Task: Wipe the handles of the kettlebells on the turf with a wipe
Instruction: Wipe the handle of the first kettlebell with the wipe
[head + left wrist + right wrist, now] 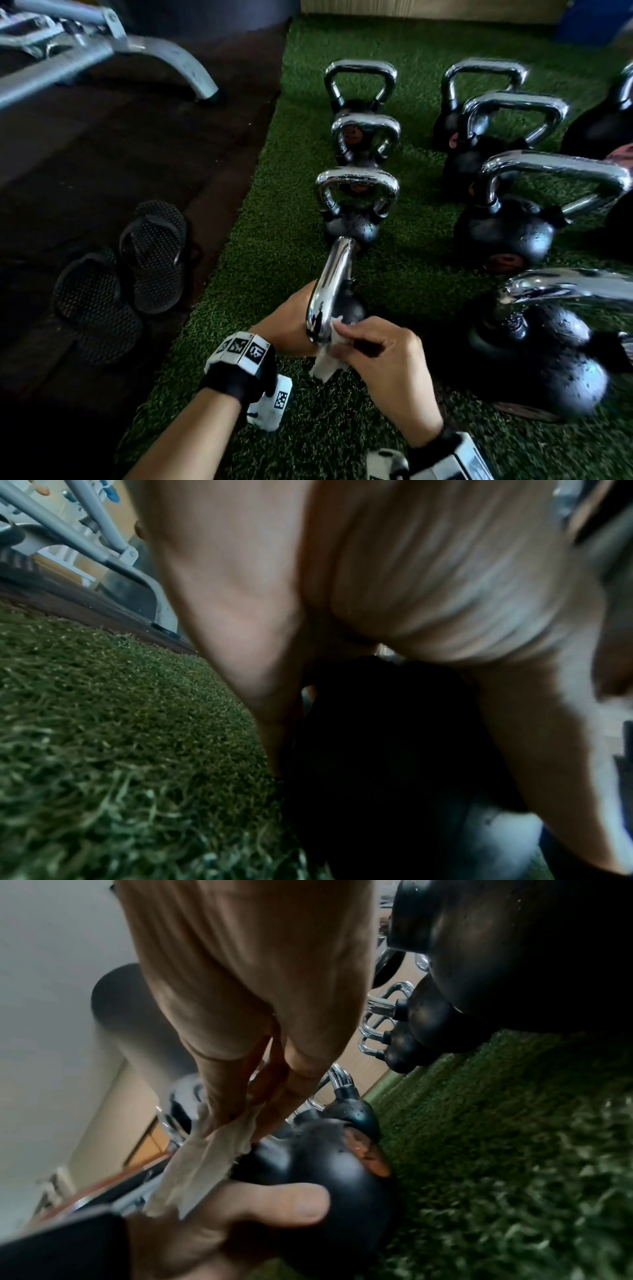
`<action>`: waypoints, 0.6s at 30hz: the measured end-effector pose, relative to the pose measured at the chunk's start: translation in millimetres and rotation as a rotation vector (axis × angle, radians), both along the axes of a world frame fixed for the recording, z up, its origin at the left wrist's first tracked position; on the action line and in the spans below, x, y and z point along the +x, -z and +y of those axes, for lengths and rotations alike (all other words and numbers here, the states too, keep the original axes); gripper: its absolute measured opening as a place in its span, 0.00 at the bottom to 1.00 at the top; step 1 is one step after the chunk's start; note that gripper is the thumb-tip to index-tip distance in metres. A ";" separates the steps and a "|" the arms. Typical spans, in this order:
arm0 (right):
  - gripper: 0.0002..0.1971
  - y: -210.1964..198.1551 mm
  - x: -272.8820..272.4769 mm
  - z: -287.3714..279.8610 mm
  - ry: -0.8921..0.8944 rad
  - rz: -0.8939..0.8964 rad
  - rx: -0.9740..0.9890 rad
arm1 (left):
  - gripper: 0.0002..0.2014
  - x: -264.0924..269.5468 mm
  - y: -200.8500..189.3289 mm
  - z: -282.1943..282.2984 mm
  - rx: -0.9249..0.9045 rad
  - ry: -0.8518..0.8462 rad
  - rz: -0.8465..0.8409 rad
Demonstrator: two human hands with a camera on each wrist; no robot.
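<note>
Nearest the head camera, two forearms with black wrist straps and white marker blocks are seen reaching forward over the green turf (274, 240). A white wipe (329, 359) is pinched by the right hand (373, 349), thumb and fingers curled round it, and is pressed against the near end of the chrome handle (330, 287) of the closest kettlebell (349, 305); in the right wrist view the wipe (205, 1156) is seen hanging crumpled from the fingertips beside the black ball of that kettlebell (308, 1164). The left hand (291, 322) is set against the left side of the same kettlebell, partly hidden by the handle; a thumb is seen laid on the black ball in the right wrist view, but how the fingers lie cannot be told. The left wrist view is mostly filled by blurred skin, so no more is shown there. Beyond the closest kettlebell, three more kettlebells (356, 205) are lined up in a row on the turf, and a second row of larger kettlebells (507, 226) is stood to the right. A pair of black sandals (120, 270) is placed on the dark floor to the left, just off the turf edge, and a grey metal frame (102, 44) is seen at upper left.
</note>
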State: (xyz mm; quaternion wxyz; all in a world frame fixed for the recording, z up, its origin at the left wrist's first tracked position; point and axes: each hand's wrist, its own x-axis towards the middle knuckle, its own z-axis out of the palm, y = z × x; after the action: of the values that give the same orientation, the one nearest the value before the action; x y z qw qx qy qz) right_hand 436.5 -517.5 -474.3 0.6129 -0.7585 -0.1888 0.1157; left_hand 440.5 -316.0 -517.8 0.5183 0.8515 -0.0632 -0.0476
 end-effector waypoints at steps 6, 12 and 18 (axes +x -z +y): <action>0.05 -12.3 23.6 -3.0 -0.189 -0.248 -0.196 | 0.41 -3.0 -2.7 2.4 -0.040 0.016 -0.019; 0.03 -16.1 36.5 4.1 -0.320 -0.211 -0.357 | 0.54 -2.2 2.9 -0.3 -0.029 0.043 -0.090; 0.05 -23.5 52.2 1.0 -0.571 0.041 -0.192 | 0.52 -1.9 3.6 -1.9 0.092 0.042 -0.074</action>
State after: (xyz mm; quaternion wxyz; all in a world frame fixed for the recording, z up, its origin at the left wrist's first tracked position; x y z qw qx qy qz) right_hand 488.7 -516.5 -450.9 0.4848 -0.7268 -0.3700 0.3161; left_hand 438.6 -317.9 -521.4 0.4749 0.8740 -0.0983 -0.0297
